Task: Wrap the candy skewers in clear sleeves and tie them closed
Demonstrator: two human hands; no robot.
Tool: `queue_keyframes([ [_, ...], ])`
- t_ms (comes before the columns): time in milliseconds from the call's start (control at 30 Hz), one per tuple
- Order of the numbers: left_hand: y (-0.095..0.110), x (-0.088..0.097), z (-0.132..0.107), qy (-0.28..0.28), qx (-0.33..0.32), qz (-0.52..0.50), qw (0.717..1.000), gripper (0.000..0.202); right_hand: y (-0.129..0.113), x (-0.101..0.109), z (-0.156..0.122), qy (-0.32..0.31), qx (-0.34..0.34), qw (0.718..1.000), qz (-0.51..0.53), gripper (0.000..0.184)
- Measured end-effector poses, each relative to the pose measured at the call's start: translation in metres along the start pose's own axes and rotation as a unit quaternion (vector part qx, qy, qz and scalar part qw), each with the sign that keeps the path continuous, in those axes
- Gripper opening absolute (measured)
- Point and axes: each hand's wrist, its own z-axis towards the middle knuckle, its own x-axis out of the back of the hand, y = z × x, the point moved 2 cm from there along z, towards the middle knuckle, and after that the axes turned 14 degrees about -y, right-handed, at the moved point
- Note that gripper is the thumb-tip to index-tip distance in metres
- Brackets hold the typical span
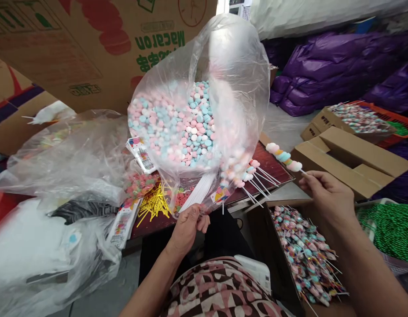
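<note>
My right hand [329,193] pinches the thin white stick of a candy skewer [283,157], with pink, white, blue and orange pieces threaded on it, held up right of the table. My left hand [190,226] is closed on clear plastic at the table's front edge; a colourful printed patch [221,193] shows beside it. Whether this is a separate small wrapper, I cannot tell. Just beyond lie white paper sticks [197,192] and several candy skewers [248,175]. Behind them stands a large clear bag [238,57] of pink, blue and white candies [199,127].
Yellow twist ties [154,203], red gummy rings [137,185] and printed cards [123,226] lie at left. Below my right arm, a box holds wrapped skewers [306,255]. An open carton [349,160] and green ties [395,229] are further right. A large Macaron carton [108,79] rises behind.
</note>
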Motion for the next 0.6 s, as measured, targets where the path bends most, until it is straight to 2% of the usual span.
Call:
queue_keyframes([
  [100,0.003,0.004,0.002,-0.016,0.000,0.021,1.000,0.055,-0.015,0.002,-0.036,-0.043,-0.032,0.993,0.102,0.022],
  [233,0.008,0.012,0.001,-0.019,-0.011,0.029,0.999,0.049,-0.045,0.002,-0.064,-0.099,0.012,0.993,0.056,0.017],
  [367,0.012,0.020,-0.004,-0.024,-0.022,0.041,0.999,0.046,-0.063,0.001,-0.069,-0.117,0.054,0.991,0.028,0.015],
  [600,0.021,0.022,-0.009,-0.047,-0.020,0.077,0.996,0.051,-0.068,-0.003,-0.068,-0.153,0.108,0.982,-0.029,0.020],
])
